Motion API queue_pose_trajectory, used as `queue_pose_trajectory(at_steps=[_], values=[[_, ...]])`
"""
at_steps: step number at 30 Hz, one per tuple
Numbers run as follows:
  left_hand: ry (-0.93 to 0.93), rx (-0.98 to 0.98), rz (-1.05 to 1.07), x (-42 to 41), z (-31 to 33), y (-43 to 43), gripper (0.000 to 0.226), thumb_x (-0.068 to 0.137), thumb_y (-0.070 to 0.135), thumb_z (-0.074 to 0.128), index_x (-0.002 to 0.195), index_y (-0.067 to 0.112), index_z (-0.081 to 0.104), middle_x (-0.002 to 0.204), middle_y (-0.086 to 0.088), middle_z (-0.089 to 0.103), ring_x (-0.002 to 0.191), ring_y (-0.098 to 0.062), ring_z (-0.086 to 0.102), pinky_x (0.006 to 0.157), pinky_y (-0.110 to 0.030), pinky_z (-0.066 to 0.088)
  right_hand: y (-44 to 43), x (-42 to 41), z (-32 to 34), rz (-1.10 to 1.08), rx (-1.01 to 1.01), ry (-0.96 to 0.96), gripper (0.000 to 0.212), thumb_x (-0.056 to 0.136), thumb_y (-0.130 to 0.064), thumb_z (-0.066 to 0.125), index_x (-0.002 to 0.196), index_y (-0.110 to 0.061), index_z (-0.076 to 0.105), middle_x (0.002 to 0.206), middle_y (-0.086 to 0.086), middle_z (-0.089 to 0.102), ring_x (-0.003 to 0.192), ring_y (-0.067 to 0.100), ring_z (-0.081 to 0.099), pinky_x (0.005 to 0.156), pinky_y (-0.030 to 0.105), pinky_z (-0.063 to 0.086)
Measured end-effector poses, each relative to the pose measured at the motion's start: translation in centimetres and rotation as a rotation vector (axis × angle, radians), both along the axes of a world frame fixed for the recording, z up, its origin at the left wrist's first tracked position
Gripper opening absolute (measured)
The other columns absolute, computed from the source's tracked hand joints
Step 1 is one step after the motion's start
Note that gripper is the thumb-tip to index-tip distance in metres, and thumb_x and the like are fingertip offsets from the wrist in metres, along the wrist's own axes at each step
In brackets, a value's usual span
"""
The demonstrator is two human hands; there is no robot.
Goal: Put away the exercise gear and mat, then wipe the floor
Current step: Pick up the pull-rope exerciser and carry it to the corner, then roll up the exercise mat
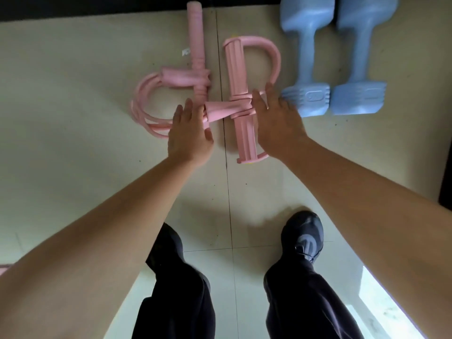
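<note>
A pink pull-rope exerciser lies on the pale tiled floor (73, 94): a ribbed foot bar (238, 69), a thin handle bar (197, 42) and looped pink tubes (144, 104) between them. My left hand (189, 135) hovers with straight fingers over the wrapped middle strap (220, 111). With fingers spread, my right hand (276, 118) reaches over the foot bar's right side, beside the near dumbbell head. Two light blue dumbbells (307, 57) (358, 57) lie side by side at the upper right.
A dark strip (97, 8) runs along the far edge of the floor. My black-trousered legs and one black shoe (303, 233) stand close below the gear. A pink edge (3, 267) shows at the far left.
</note>
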State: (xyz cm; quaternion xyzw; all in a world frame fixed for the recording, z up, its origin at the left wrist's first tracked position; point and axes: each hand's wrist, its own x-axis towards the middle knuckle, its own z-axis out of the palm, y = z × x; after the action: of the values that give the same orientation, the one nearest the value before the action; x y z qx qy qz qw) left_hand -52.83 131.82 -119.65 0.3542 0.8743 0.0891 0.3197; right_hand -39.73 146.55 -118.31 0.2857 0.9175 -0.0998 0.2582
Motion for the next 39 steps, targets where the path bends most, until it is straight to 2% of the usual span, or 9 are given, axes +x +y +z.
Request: queue_pose_trajectory(at_steps=[2, 5, 9, 12, 16, 23, 29, 34, 39], values=[[0.047, 0.024, -0.086, -0.5, 3.4, -0.4, 0.052, 0.096, 0.016, 0.053, 0.144, 0.007, 0.038, 0.155, -0.020, 0.032, 0.142, -0.039, 0.031, 0.114, -0.052, 0.033, 0.1, -0.1, 2.7, -0.072, -0.038, 0.061, 0.071, 0.092, -0.009, 0.053, 0.156, -0.010, 0.021, 0.163, 0.023, 0.014, 0.133, 0.041, 0.042, 0.102, 0.048, 0.041], [0.201, 0.136, -0.160, -1.7, 9.9, -0.5, 0.049, 0.101, 0.025, 0.044, 0.147, 0.007, 0.036, 0.157, -0.020, 0.029, 0.145, -0.037, 0.027, 0.116, -0.052, 0.029, 0.8, -0.6, 8.5, -0.127, 0.008, 0.218, 0.057, 0.100, -0.024, 0.047, 0.152, -0.010, 0.031, 0.161, 0.022, 0.021, 0.130, 0.040, 0.044, 0.097, 0.050, 0.042], [0.349, 0.198, -0.112, -3.6, 20.2, 0.1, 0.055, 0.103, 0.035, 0.034, 0.151, 0.006, 0.028, 0.160, -0.021, 0.020, 0.148, -0.036, 0.019, 0.115, -0.053, 0.029, 1.9, -1.3, 18.1, -0.200, 0.091, 0.412, 0.060, 0.102, -0.038, 0.045, 0.153, -0.010, 0.032, 0.163, 0.024, 0.016, 0.140, 0.044, 0.035, 0.109, 0.054, 0.034], [0.407, 0.254, -0.114, -4.8, 29.3, 0.7, 0.060, 0.104, 0.039, 0.034, 0.154, 0.007, 0.020, 0.162, -0.019, 0.012, 0.150, -0.034, 0.012, 0.115, -0.054, 0.027, 2.3, -1.9, 26.3, -0.205, 0.134, 0.491, 0.068, 0.102, -0.047, 0.041, 0.157, -0.011, 0.024, 0.165, 0.022, 0.007, 0.149, 0.042, 0.019, 0.120, 0.054, 0.021], [0.520, 0.368, -0.139, -7.4, 44.0, 1.2, 0.063, 0.103, 0.038, 0.040, 0.154, 0.006, 0.021, 0.162, -0.020, 0.012, 0.150, -0.035, 0.012, 0.114, -0.056, 0.028, 3.0, -4.1, 40.0, -0.137, 0.180, 0.583, 0.074, 0.101, -0.049, 0.045, 0.159, -0.014, 0.015, 0.166, 0.020, 0.000, 0.152, 0.038, 0.010, 0.122, 0.053, 0.015], [0.842, 0.528, -0.080, -13.5, 75.7, -1.4, 0.063, 0.101, 0.040, 0.040, 0.154, 0.008, 0.025, 0.161, -0.022, 0.012, 0.150, -0.037, 0.011, 0.116, -0.058, 0.022, 2.6, -10.2, 69.7, 0.017, 0.349, 0.927, 0.070, 0.102, -0.046, 0.046, 0.157, -0.009, 0.024, 0.164, 0.025, 0.008, 0.151, 0.042, 0.014, 0.119, 0.059, 0.021], [1.154, 0.471, 0.072, -14.9, 97.1, -8.3, 0.065, 0.104, 0.046, 0.030, 0.156, 0.010, 0.016, 0.162, -0.023, 0.008, 0.150, -0.037, 0.005, 0.117, -0.057, 0.018, 0.3, -14.3, 89.9, 0.216, 0.499, 1.183, 0.068, 0.103, -0.045, 0.047, 0.156, -0.008, 0.028, 0.161, 0.030, 0.014, 0.150, 0.045, 0.014, 0.120, 0.059, 0.017], [1.346, 0.416, 0.261, -11.4, 106.1, -16.6, 0.066, 0.104, 0.047, 0.031, 0.156, 0.010, 0.017, 0.162, -0.023, 0.008, 0.150, -0.037, 0.006, 0.117, -0.057, 0.017, -2.5, -16.4, 99.5, 0.389, 0.532, 1.416, 0.067, 0.103, -0.045, 0.046, 0.156, -0.007, 0.028, 0.160, 0.031, 0.015, 0.150, 0.044, 0.015, 0.119, 0.058, 0.019], [1.454, 0.298, 0.495, -2.8, 107.3, -25.1, 0.065, 0.102, 0.045, 0.038, 0.154, 0.007, 0.023, 0.161, -0.024, 0.013, 0.150, -0.038, 0.009, 0.116, -0.058, 0.019, -8.7, -17.2, 102.4, 0.565, 0.351, 1.511, 0.068, 0.104, -0.047, 0.042, 0.156, -0.007, 0.027, 0.161, 0.029, 0.016, 0.150, 0.042, 0.018, 0.118, 0.056, 0.020]])
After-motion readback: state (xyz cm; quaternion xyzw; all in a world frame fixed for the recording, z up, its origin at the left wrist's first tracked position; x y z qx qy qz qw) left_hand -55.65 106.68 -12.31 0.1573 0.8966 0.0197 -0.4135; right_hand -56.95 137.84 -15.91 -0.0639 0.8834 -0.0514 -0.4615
